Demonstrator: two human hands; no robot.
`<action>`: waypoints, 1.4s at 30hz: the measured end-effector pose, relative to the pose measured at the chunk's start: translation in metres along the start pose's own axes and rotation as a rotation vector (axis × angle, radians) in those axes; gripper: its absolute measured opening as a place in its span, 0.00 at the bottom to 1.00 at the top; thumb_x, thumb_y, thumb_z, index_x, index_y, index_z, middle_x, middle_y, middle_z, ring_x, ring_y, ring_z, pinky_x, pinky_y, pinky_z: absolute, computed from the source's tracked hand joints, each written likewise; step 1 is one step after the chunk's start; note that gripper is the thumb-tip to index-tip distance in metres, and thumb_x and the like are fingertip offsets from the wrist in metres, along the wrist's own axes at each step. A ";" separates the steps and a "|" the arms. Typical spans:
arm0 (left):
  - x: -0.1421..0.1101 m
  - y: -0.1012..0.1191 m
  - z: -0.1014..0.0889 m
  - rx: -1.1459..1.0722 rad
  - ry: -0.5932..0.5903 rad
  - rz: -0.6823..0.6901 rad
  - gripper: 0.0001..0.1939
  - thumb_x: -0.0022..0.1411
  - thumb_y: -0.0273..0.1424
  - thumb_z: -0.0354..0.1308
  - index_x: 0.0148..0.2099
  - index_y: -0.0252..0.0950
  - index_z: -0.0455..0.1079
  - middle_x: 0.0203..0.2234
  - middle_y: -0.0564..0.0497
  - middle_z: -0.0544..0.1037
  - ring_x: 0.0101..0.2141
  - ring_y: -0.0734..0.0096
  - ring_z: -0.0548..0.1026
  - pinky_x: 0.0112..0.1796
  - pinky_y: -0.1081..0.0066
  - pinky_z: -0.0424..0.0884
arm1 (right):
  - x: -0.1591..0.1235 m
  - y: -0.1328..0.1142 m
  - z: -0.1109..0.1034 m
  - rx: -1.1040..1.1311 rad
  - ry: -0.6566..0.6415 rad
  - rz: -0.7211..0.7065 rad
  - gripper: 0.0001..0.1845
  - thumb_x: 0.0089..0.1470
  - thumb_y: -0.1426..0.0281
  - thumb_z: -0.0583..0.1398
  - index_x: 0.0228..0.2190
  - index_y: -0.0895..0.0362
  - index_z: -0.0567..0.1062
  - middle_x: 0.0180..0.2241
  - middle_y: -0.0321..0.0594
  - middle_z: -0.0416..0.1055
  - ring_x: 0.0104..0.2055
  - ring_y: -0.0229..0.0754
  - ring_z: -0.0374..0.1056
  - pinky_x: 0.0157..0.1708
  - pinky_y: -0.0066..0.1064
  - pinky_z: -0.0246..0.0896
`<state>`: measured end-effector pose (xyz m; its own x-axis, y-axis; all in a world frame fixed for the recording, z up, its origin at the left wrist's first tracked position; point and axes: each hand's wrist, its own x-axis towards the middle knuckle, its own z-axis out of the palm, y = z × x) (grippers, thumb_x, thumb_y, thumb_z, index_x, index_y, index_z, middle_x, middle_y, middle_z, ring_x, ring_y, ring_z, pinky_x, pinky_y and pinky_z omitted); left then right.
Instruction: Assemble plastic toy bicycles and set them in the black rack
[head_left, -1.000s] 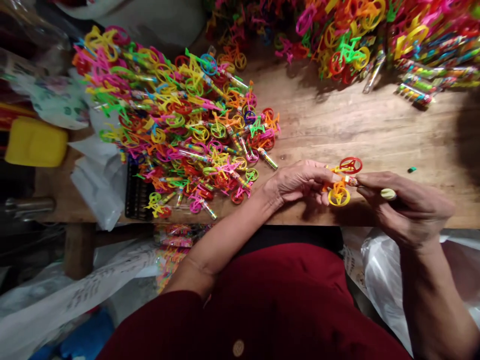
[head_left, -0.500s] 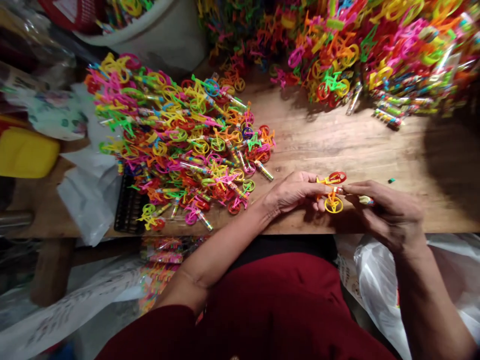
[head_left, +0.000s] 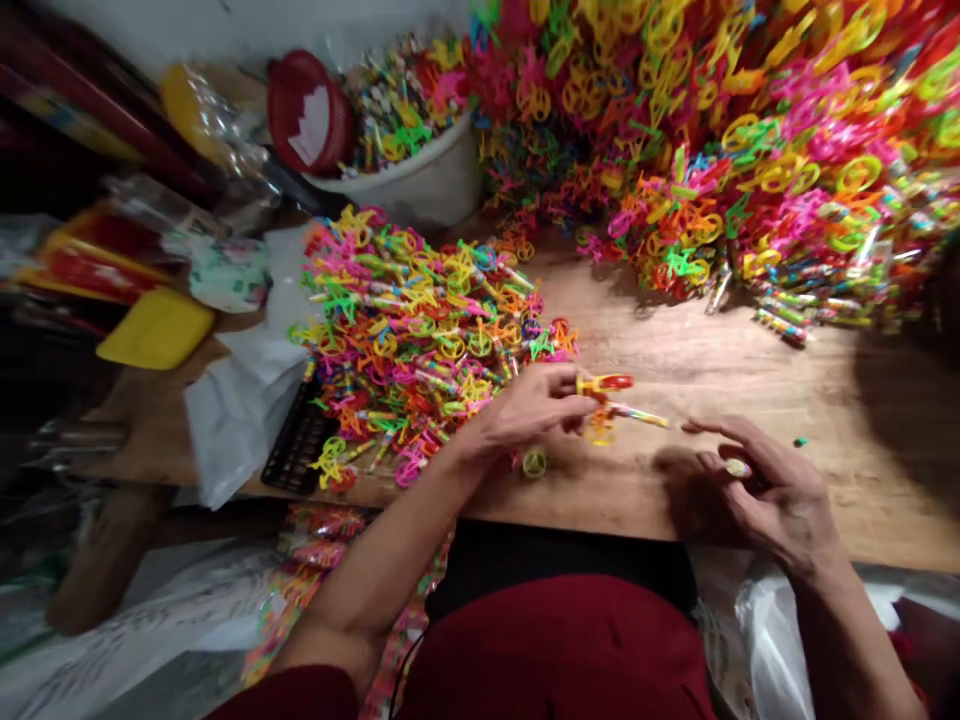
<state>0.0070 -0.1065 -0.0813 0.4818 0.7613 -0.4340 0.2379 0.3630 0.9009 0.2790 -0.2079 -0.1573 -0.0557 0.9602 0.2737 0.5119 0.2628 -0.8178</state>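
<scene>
Leftmost, a yellow box (head_left: pixel 155 328) sits at the worktop's (head_left: pixel 750 370) edge, with white bags (head_left: pixel 240 410) and a black grid tray (head_left: pixel 300 448) just beside it. Behind these stand a red lid (head_left: pixel 309 112) and a white bucket (head_left: pixel 420 180) full of small coloured parts. A heap of toy bikes (head_left: pixel 427 330) covers the worktop next to the tray, touching the bags on one side. The left hand (head_left: pixel 525 410) lies at the heap's near edge, fingers closed in a pinch on a toy (head_left: pixel 604 395) with a red wheel and a yellow wheel; a thin candy tube (head_left: pixel 637 413) sticks out of the toy toward the right, held just above the wood. A loose green wheel (head_left: pixel 534 462) lies below that hand. The right hand (head_left: pixel 750 490) rests well apart from the toy, fingers half curled and loosely spread, with a small pale piece (head_left: pixel 738 467) tucked among them. A far bigger pile (head_left: pixel 750 140) fills the back right, tubes (head_left: pixel 784 322) spilling at its foot. A green bit (head_left: pixel 800 441) lies alone on the wood.
</scene>
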 end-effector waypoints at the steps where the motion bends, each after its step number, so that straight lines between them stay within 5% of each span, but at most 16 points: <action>1: -0.009 0.013 -0.016 0.105 0.107 0.049 0.08 0.56 0.34 0.66 0.35 0.33 0.75 0.26 0.52 0.78 0.25 0.77 0.73 0.28 0.77 0.67 | -0.003 0.004 -0.002 -0.026 0.044 0.019 0.12 0.60 0.69 0.63 0.46 0.50 0.80 0.40 0.38 0.82 0.29 0.39 0.77 0.27 0.27 0.71; 4: -0.029 0.051 -0.065 0.459 0.451 0.053 0.07 0.58 0.34 0.64 0.36 0.36 0.77 0.26 0.52 0.78 0.29 0.69 0.75 0.29 0.72 0.66 | -0.008 0.019 -0.004 -0.075 0.201 0.078 0.06 0.61 0.67 0.63 0.39 0.49 0.81 0.32 0.35 0.82 0.28 0.41 0.78 0.26 0.27 0.72; 6: -0.032 0.069 -0.083 0.747 0.733 0.081 0.11 0.53 0.30 0.67 0.41 0.39 0.78 0.29 0.51 0.80 0.40 0.59 0.78 0.40 0.65 0.70 | -0.009 0.026 -0.001 -0.079 0.249 0.101 0.05 0.61 0.66 0.63 0.38 0.49 0.82 0.30 0.34 0.81 0.26 0.40 0.77 0.25 0.26 0.72; 9: -0.010 0.079 -0.071 0.994 0.934 0.323 0.22 0.52 0.27 0.68 0.51 0.39 0.77 0.47 0.48 0.82 0.58 0.51 0.72 0.59 0.57 0.63 | -0.007 0.026 0.005 -0.083 0.273 0.105 0.06 0.60 0.66 0.64 0.38 0.50 0.82 0.31 0.34 0.82 0.25 0.38 0.76 0.26 0.24 0.72; 11: 0.020 0.077 -0.040 0.963 0.799 0.422 0.18 0.61 0.30 0.64 0.54 0.38 0.76 0.53 0.46 0.80 0.54 0.58 0.76 0.57 0.60 0.66 | -0.005 0.023 0.007 -0.085 0.277 0.097 0.06 0.60 0.67 0.64 0.38 0.51 0.82 0.31 0.35 0.82 0.25 0.37 0.76 0.27 0.23 0.72; 13: 0.058 0.074 -0.004 0.908 0.608 0.372 0.11 0.64 0.36 0.64 0.46 0.36 0.78 0.42 0.44 0.83 0.43 0.60 0.80 0.49 0.63 0.70 | -0.003 0.020 0.006 -0.088 0.275 0.075 0.06 0.60 0.67 0.63 0.38 0.52 0.82 0.31 0.35 0.82 0.24 0.36 0.75 0.26 0.22 0.71; 16: 0.117 0.069 0.036 1.045 0.547 0.172 0.23 0.61 0.47 0.68 0.46 0.31 0.76 0.41 0.38 0.82 0.45 0.52 0.80 0.48 0.62 0.71 | 0.000 0.017 0.004 -0.096 0.263 0.048 0.07 0.61 0.68 0.63 0.36 0.53 0.82 0.30 0.36 0.82 0.23 0.35 0.74 0.26 0.22 0.70; 19: 0.157 0.064 0.049 1.124 0.558 0.145 0.25 0.63 0.45 0.68 0.53 0.31 0.73 0.47 0.37 0.81 0.49 0.51 0.80 0.47 0.63 0.71 | 0.000 0.016 0.004 -0.102 0.259 0.063 0.08 0.61 0.68 0.62 0.36 0.54 0.82 0.30 0.36 0.82 0.22 0.34 0.72 0.24 0.21 0.68; 22: 0.171 0.060 0.044 1.087 0.551 0.199 0.17 0.64 0.35 0.67 0.52 0.34 0.73 0.47 0.40 0.82 0.49 0.53 0.80 0.46 0.63 0.71 | -0.002 0.018 0.005 -0.103 0.268 0.073 0.08 0.61 0.68 0.62 0.37 0.54 0.83 0.31 0.36 0.82 0.21 0.33 0.71 0.23 0.21 0.67; 26: 0.153 0.059 0.028 0.772 0.556 0.202 0.10 0.61 0.31 0.69 0.43 0.35 0.74 0.37 0.47 0.82 0.39 0.63 0.81 0.42 0.67 0.73 | -0.004 0.023 0.004 -0.060 0.271 0.096 0.09 0.61 0.66 0.62 0.36 0.54 0.83 0.31 0.37 0.82 0.20 0.34 0.71 0.23 0.23 0.66; 31: 0.099 0.039 0.028 0.051 0.285 0.140 0.26 0.58 0.28 0.70 0.58 0.35 0.68 0.31 0.57 0.74 0.20 0.78 0.74 0.25 0.73 0.73 | 0.008 0.010 0.008 0.113 0.280 0.322 0.11 0.58 0.60 0.65 0.38 0.53 0.82 0.25 0.35 0.77 0.21 0.36 0.69 0.20 0.24 0.63; 36: 0.062 -0.001 0.054 -0.360 0.074 -0.082 0.10 0.60 0.21 0.61 0.42 0.33 0.65 0.27 0.55 0.76 0.20 0.73 0.77 0.25 0.72 0.76 | 0.028 -0.018 0.023 0.455 0.259 0.398 0.19 0.65 0.53 0.58 0.46 0.53 0.76 0.32 0.35 0.72 0.24 0.33 0.62 0.21 0.25 0.60; 42: 0.052 -0.020 0.071 -0.706 0.053 -0.235 0.09 0.63 0.16 0.55 0.45 0.32 0.67 0.31 0.48 0.82 0.30 0.68 0.83 0.37 0.70 0.78 | 0.009 -0.018 0.020 0.246 0.365 0.340 0.13 0.63 0.57 0.63 0.40 0.52 0.80 0.33 0.38 0.76 0.33 0.39 0.71 0.34 0.30 0.69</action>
<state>0.0872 -0.1121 -0.1224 0.4395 0.6395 -0.6308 -0.2774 0.7645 0.5819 0.2523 -0.2021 -0.1499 0.4006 0.9113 0.0955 0.2311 0.0004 -0.9729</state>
